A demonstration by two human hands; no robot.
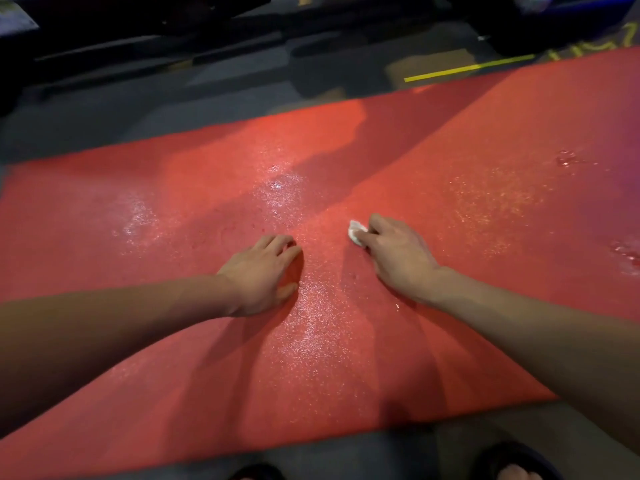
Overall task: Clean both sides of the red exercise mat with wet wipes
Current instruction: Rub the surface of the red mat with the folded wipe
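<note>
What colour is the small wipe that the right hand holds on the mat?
White. The wipe shows best in the head view, under the right hand.

Mat: wide red textured foam exercise mat (346, 341), flat on the floor, glistening wet patches.
Wipe: small crumpled white wet wipe (356, 233), apparently touching the mat's centre.

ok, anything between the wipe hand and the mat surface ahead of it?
Nothing visible. The right hand presses the wet wipe straight onto the red mat; the left hand rests flat off to its side, out of the path.
</note>
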